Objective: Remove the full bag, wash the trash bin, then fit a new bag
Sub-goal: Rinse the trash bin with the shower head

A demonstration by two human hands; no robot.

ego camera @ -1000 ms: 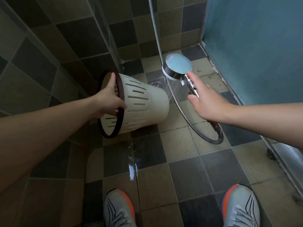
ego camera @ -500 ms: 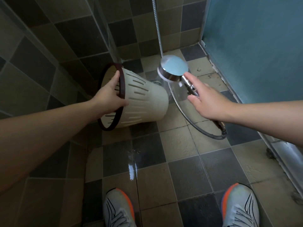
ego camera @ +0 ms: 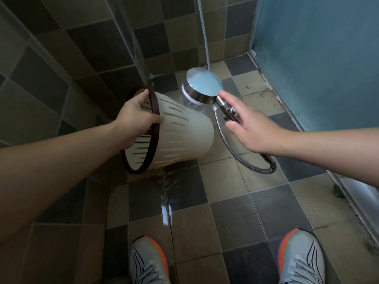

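A cream slotted trash bin (ego camera: 184,136) with a dark brown rim (ego camera: 155,111) hangs tipped on its side above the tiled floor, its mouth facing left toward me. No bag is in it. My left hand (ego camera: 135,119) grips the rim, thumb outside and fingers inside. My right hand (ego camera: 252,132) holds the chrome handle of a shower head (ego camera: 203,85), index finger stretched along it. The round head hangs just past the bin's closed end, and water sprays down from it there.
The metal hose (ego camera: 235,154) loops under my right hand and climbs the tiled back wall. A blue wall (ego camera: 317,58) closes the right side. Water (ego camera: 166,206) runs along the floor toward my two shoes (ego camera: 147,261) (ego camera: 299,257).
My right hand has carried the shower head left, closer to the bin's closed end. More water now streams onto the floor under the bin. My left hand still holds the rim.
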